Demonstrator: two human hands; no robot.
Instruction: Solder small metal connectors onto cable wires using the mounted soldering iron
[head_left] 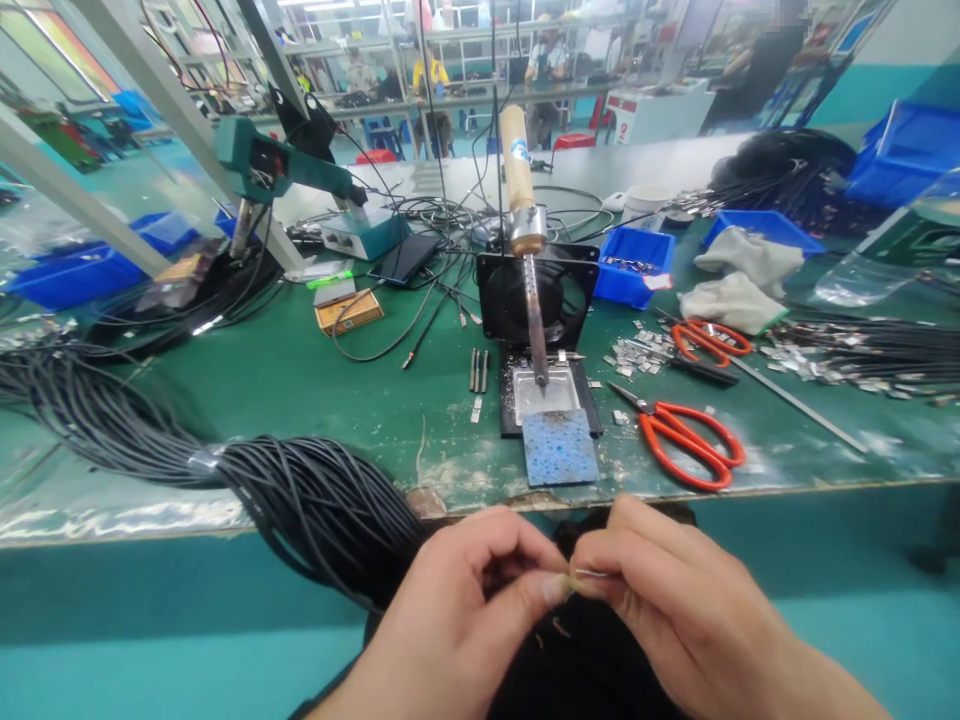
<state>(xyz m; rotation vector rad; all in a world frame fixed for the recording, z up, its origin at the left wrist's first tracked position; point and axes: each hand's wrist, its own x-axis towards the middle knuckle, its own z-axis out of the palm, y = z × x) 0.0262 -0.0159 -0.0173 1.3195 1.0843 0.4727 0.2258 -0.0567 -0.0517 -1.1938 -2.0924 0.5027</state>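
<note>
My left hand (480, 590) and my right hand (675, 590) meet in front of the bench edge, above my dark-clothed lap. The left thumb and forefinger are pinched together at their tips; what lies between them is too small to make out. A thin pale, silvery sliver (592, 573) shows between my right thumb and fingers, its kind unclear. To the left, a thick bundle of black cables (322, 500) hangs over the edge. Nearest on the bench are a blue sponge (560, 450) and orange-handled scissors (686, 440).
A wooden-handled soldering iron (523, 190) stands tip-down over a small metal tray, before a black fan (491, 300). Small metal connectors (637, 355) lie scattered at right, near a blue bin (634, 265) and white gloves (739, 280). People are in the background.
</note>
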